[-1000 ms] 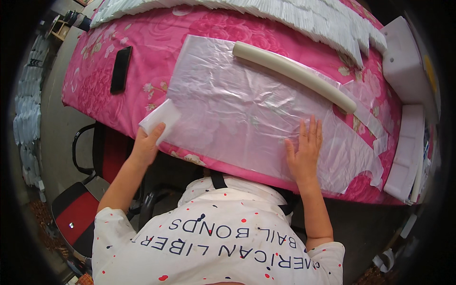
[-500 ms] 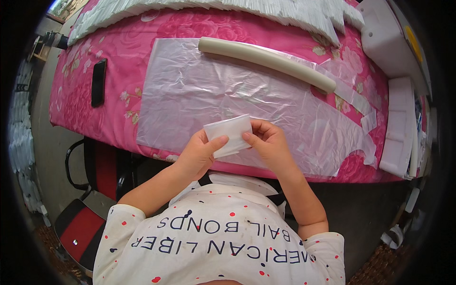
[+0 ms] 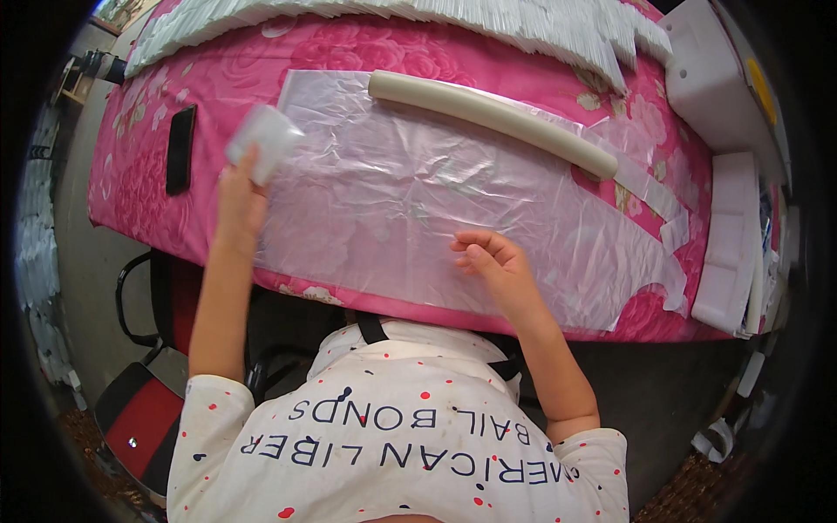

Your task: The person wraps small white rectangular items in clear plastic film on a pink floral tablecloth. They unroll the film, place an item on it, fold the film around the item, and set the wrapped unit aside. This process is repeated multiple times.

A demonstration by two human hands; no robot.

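My left hand [image 3: 246,187] is closed on a small folded square of translucent white plastic film [image 3: 272,142], somewhat blurred, above the left edge of a large clear plastic sheet [image 3: 375,209]. My right hand [image 3: 493,261] hovers over the sheet's near middle part. Its fingers are loosely bent and apart, with nothing between them. The sheet lies wrinkled on a pink floral tablecloth [image 3: 139,192]. Across the sheet's far edge rests a long beige tube [image 3: 488,120].
A black phone [image 3: 180,150] lies left of the sheet. Many white folded pieces [image 3: 392,10] line the table's far edge. White foam boxes [image 3: 731,240] stand at the right. Cut plastic strips [image 3: 649,187] trail near the tube's right end. A red and black chair [image 3: 144,423] stands at lower left.
My left hand has carried the folded film away from my right hand, toward the far left. The right hand has let go of it and stays near the same place.
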